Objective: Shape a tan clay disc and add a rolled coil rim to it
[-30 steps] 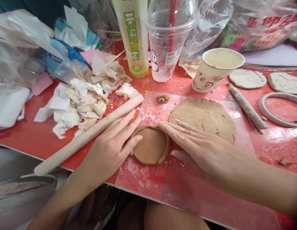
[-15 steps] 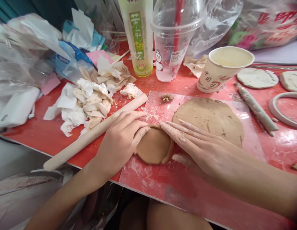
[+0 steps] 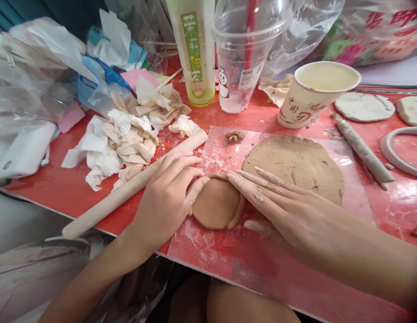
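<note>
A small round brown clay disc [image 3: 217, 204] with a thin raised coil of clay around part of its edge lies on a clear plastic sheet. My left hand [image 3: 173, 190] rests at its left side, thumb against the rim and fingers loosely bent, reaching over near the wooden rolling pin [image 3: 128, 193]. From the right, my right hand [image 3: 279, 197] lies nearly flat, fingers stretched out, its index fingertip on the upper right rim. Clay smears whiten the fingers of both hands. Behind the right hand spreads a larger flat clay slab [image 3: 296, 163], partly covered by the fingers.
A paper cup [image 3: 316, 94], a plastic cup with red straw [image 3: 242, 67] and a bottle [image 3: 197, 58] stand at the back. Crumpled tissues [image 3: 124, 139] and a white power bank [image 3: 25, 150] lie left. A clay-smeared stick [image 3: 363, 148] and a tape roll [image 3: 401, 148] lie right.
Both hands stay at the clay disc with hardly any movement. The view has shifted very slightly.
</note>
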A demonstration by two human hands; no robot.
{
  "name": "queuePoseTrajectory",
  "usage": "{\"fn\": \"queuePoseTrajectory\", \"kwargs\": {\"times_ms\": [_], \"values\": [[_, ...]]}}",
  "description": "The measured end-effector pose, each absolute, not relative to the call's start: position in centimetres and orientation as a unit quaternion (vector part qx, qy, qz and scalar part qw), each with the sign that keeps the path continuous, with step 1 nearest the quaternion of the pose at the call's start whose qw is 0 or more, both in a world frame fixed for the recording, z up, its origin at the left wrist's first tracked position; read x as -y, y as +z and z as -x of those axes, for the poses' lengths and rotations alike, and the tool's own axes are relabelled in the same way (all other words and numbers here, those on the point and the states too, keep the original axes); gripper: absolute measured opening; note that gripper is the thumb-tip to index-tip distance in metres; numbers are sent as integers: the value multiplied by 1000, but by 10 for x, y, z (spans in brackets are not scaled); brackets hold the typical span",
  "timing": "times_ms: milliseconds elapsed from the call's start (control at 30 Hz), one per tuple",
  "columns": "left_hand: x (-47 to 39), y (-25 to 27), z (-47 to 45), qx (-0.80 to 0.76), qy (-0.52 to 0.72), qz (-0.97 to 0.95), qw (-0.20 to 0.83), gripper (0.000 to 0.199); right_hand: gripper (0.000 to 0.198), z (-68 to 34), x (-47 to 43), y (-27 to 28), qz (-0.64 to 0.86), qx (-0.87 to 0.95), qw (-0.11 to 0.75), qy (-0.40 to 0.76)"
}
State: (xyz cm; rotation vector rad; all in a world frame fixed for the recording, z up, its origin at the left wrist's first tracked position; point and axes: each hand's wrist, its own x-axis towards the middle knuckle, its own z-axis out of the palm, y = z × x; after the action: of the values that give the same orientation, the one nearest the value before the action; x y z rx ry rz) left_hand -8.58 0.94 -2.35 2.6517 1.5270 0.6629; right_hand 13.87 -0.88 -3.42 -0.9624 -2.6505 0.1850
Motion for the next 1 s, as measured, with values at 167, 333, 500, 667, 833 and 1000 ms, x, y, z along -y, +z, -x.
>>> {"fn": "queuePoseTrajectory", "kwargs": {"times_ms": [167,333,500,667,833,1000], "values": [[18,-23,102,-537,219,-814,-8,29,54,-145,21,-35,347,918,168,90],[51,-36,107,-523,156,-838,5,42,52,-141,31,-36,339,927,155,25],[62,-43,105,-539,132,-832,22,54,49,-136,32,-36,343,928,147,-18],[66,-42,109,-520,120,-845,10,56,51,-138,28,-34,366,920,140,-6],[52,-33,112,-515,144,-845,13,48,49,-141,18,-31,396,904,151,61],[21,-27,104,-455,123,-881,40,46,48,-141,16,-34,384,902,176,90]]}}
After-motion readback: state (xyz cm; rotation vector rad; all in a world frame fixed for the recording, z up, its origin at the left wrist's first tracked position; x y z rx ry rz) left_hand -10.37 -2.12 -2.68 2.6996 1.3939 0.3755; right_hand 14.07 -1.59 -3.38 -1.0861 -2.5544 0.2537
